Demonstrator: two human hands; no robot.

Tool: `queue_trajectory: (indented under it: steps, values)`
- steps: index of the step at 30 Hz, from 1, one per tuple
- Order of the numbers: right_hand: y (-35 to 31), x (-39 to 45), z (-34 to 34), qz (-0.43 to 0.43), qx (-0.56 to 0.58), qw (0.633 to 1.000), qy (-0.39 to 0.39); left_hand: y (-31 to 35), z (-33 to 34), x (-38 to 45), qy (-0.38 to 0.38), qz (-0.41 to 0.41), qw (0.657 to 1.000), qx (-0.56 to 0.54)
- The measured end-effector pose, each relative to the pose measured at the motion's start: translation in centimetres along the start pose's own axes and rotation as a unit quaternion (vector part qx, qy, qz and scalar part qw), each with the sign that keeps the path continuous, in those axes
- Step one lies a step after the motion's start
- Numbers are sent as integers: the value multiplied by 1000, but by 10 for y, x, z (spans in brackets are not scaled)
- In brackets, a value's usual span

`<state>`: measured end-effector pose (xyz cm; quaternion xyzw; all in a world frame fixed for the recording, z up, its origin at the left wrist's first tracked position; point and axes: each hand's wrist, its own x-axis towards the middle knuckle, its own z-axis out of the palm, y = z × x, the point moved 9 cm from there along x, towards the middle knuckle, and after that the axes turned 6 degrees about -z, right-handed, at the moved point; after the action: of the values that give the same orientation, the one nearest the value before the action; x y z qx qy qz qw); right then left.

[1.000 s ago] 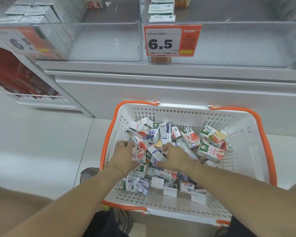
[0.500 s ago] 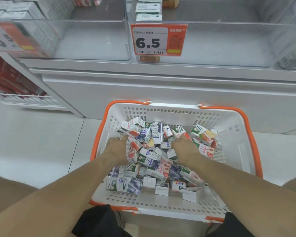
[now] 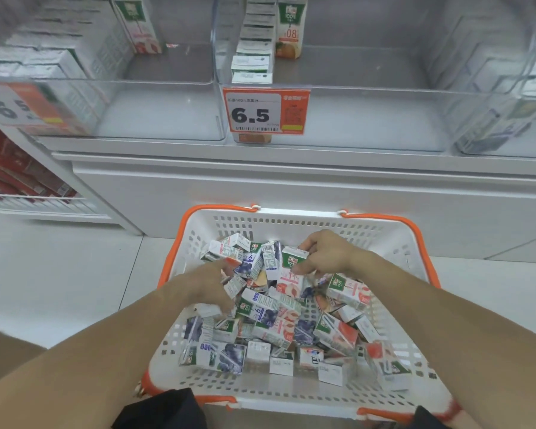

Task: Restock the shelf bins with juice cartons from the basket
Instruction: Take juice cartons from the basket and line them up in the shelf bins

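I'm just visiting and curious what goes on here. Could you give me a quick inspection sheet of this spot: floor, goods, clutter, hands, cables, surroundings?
Surface: pale tiled floor; the basket stands on it before the shelf.
Job's things: white basket with orange handles, holding a loose heap of juice cartons; clear shelf bins above, mostly bare, with a few cartons at the back and sides.
Clutter: nothing seen.
Hands: right hand grips a peach carton lifted from the heap; left hand is down among the cartons, its grasp blurred.
Cables: nothing seen.
Surroundings: orange price tag reading 6.5; red packs on a low rack, far left.
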<state>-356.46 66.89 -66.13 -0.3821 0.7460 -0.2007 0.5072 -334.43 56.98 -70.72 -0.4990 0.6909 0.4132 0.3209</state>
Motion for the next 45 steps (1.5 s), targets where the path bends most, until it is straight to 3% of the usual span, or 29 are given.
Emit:
queue_trajectory:
  steps: [4,9,12,15,19,23,30,32,34,37,40,45]
  values:
    - [-46,-29,-34,-32,2,999,-33,35,-7,-33,-112,40,969,-216]
    - [-103,-80,-78,-96,-6,995,-27,99,-15,-86,-210,126,879,-408]
    - [-132,-111,-102,-141,12,990,-9,141,-20,-121,-220,177,848,-449]
    - [-155,-135,-120,-183,45,982,14,164,-47,-150,-179,226,842,-455]
    - [-169,-156,-131,-229,112,967,23,182,-78,-193,-189,307,845,-395]
    - [-192,-163,-133,-278,164,945,60,179,-103,-220,-130,361,849,-365]
    - [-264,-146,-121,-328,227,912,96,139,-182,-245,55,397,802,-444]
    - [-295,-134,-118,-333,238,905,114,113,-223,-255,151,390,770,-483]
    - [-329,-117,-111,-341,243,897,143,74,-258,-249,220,349,717,-562]
    - [-376,-80,-100,-360,177,888,223,21,-278,-227,237,286,668,-645]
    - [-409,-14,-102,-339,89,887,300,-7,-287,-214,215,264,655,-674]
    - [-442,100,-111,-278,50,903,324,-25,-303,-208,238,271,665,-654]
